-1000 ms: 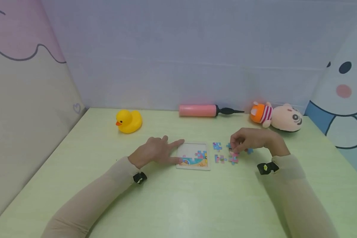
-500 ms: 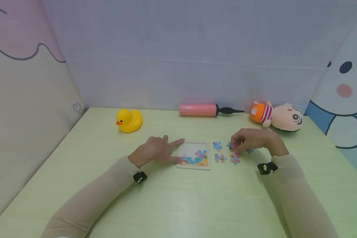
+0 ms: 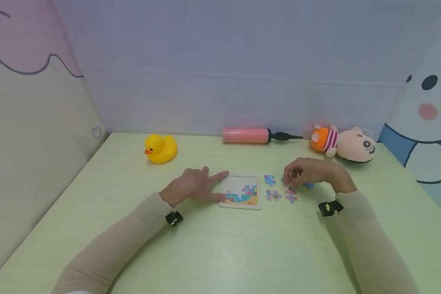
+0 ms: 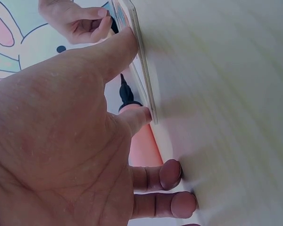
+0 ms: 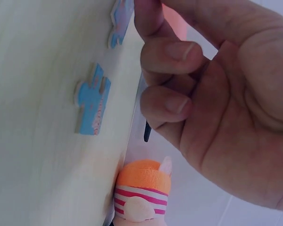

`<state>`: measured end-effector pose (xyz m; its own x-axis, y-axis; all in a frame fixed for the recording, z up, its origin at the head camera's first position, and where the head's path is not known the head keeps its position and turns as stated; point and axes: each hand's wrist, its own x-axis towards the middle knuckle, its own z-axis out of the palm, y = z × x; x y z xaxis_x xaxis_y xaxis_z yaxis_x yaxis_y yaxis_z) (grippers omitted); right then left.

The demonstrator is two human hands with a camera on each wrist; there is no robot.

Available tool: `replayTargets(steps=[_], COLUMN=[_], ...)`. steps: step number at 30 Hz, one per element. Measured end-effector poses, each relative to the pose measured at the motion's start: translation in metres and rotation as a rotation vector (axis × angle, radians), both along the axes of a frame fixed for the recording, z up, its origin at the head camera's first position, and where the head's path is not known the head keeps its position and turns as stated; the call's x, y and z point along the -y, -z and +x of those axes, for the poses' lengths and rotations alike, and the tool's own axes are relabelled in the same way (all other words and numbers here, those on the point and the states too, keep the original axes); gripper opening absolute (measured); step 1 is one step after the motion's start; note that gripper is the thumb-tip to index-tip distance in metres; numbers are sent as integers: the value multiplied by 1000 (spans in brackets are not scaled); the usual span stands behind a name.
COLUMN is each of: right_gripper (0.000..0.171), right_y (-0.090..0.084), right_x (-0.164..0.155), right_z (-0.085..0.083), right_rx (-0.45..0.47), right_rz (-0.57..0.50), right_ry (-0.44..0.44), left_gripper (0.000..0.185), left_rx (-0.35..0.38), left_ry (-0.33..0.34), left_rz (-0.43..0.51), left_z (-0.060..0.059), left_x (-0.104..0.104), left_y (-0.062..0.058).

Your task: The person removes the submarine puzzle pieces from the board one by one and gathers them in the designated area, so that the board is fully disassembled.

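Note:
A square puzzle tray (image 3: 239, 207) with a white rim lies mid-table, its lower part and right side filled with colourful pieces. My left hand (image 3: 196, 187) spreads thumb and index finger against its left side; in the left wrist view, those two fingertips touch the tray's edge (image 4: 146, 70). My right hand (image 3: 308, 171) is bent over the loose pieces, thumb and index finger pinching a small dark-edged puzzle piece (image 3: 290, 188), mostly hidden. Just below the fingertips lies a pink-and-blue piece (image 3: 291, 197). Another blue piece (image 5: 92, 101) lies beside the hand in the right wrist view.
Two more loose pieces lie between the tray and my right hand, a blue one (image 3: 269, 180) and a pink-green one (image 3: 273, 195). Along the back stand a yellow rubber duck (image 3: 161, 149), a pink hand pump (image 3: 246, 135) and a plush doll (image 3: 343, 143).
The pink-and-blue piece under my right fingertips has shifted slightly right, and the fingertips have lifted a little off it. My left hand stays on the tray.

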<state>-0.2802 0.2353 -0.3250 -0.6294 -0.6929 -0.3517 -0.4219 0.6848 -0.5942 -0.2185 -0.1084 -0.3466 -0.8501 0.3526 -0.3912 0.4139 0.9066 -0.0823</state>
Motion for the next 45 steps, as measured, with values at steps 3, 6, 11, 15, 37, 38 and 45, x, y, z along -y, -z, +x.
replayTargets(steps=[3,6,11,15,37,38,45], right_gripper=[8,8,9,10,27,28,32], right_y=[0,1,5,7,13,13,15], right_x=[4,10,27,39,79,80,84], right_z=[1,2,5,9,28,29,32], right_rx=[-30,-38,-29,-45,-17,-17,-33], right_rz=[-14,-33,-42,-28,-39,-38,-26], right_ry=[-8,-23,-51,-49,-48,-46,-38], left_gripper=[84,84,84,84,83,83,84], left_rx=[4,5,7,3,-13,-13,-4], left_ry=[-3,-9,-15,-6,-8,-12,-21], left_rz=[-10,-9,-11,-4,4,5,-10], left_z=[0,0,-1,-1,0,0,0], left_x=[0,0,1,1,-2,-2,-2], left_y=[1,2,3,3,-1,-1,-1])
